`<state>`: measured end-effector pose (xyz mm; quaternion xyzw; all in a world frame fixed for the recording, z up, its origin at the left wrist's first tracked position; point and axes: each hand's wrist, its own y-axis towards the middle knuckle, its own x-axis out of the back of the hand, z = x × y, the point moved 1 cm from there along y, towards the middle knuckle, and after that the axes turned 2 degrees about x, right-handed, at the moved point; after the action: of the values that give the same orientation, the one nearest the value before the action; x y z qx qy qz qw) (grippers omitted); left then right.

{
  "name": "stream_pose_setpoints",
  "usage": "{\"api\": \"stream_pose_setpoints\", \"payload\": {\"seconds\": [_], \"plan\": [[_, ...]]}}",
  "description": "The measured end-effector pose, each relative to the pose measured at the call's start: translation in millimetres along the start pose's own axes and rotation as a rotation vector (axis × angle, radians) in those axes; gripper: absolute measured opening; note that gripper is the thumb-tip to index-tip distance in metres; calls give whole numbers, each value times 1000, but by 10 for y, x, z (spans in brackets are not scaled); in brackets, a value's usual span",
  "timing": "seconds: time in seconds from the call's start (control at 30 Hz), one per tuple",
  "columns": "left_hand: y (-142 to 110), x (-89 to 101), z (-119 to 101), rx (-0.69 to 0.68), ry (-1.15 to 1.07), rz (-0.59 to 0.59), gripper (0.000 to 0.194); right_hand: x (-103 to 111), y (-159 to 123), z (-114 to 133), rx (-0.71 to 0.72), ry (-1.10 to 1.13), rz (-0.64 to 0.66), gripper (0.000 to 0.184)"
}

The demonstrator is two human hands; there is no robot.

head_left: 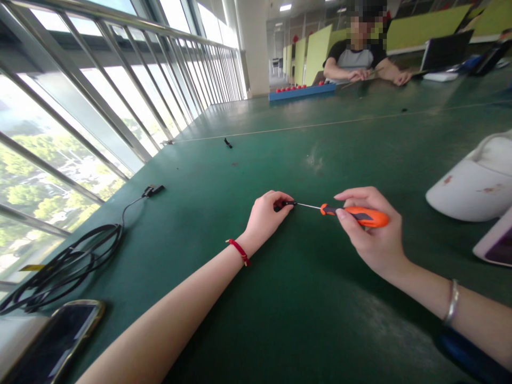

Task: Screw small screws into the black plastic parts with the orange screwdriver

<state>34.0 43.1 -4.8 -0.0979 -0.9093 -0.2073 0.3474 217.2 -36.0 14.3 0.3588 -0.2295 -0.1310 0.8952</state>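
Over the middle of the green table (256, 165), my left hand (269, 212) pinches a small black part (288, 202) between thumb and fingers. Most of that part is covered by the fingers, so its kind is not clear. My right hand (372, 229) grips a screwdriver (370, 216) by its orange and dark grey handle. The thin metal shaft points left, and its tip meets the end of the black part. Whether the tip sits in a screw is too small to see.
A coiled black cable (92, 234) and a phone (64, 341) lie on the left. A white container (476, 181) stands at the right. Farther off are a small black piece (228, 143), a blue rack (302, 92) with red items, and a seated person (356, 58). Metal railings (120, 69) border the left side.
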Motion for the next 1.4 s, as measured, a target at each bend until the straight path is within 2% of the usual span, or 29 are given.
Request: {"api": "stream_pose_setpoints", "payload": {"seconds": [0.07,0.17,0.33,0.4,0.53,0.6,0.67,0.8,0.87,0.97,1.07,1.23,1.3,1.4], "plan": [[0,0,-1,-2,10,0,13,-1,5,-44,30,30,-67,23],[-3,-1,-2,-5,10,4,13,-2,13,-71,24,96,-58,34],[-7,-4,1,-9,-7,1,13,5,0,17,-8,-17,44,9],[-6,-5,2,-8,-8,0,13,1,-8,36,8,-29,34,9],[-6,-4,2,-7,-3,1,13,-11,-2,4,49,22,-74,29],[-7,-1,0,-8,-3,1,13,-15,4,-13,26,71,-76,38],[-9,0,-3,-9,-5,2,13,-14,3,-10,-34,56,-36,33],[-9,-1,-3,-2,-7,3,13,-6,-18,27,-73,-79,16,9],[-8,-4,2,-1,-6,2,13,-7,-24,28,-34,-88,-7,11],[-7,-9,8,-10,-1,-1,13,-16,-19,-3,24,-15,-76,28],[-8,-10,7,-11,-2,-1,14,-22,-8,-23,4,52,-64,39],[-6,-10,1,-2,-7,0,13,-9,-7,44,-29,-116,33,9],[-5,-11,1,0,-6,0,13,-7,-8,57,-15,-114,34,8],[-5,-9,-2,-1,-2,2,14,-8,-5,32,19,-44,-16,20]]}}
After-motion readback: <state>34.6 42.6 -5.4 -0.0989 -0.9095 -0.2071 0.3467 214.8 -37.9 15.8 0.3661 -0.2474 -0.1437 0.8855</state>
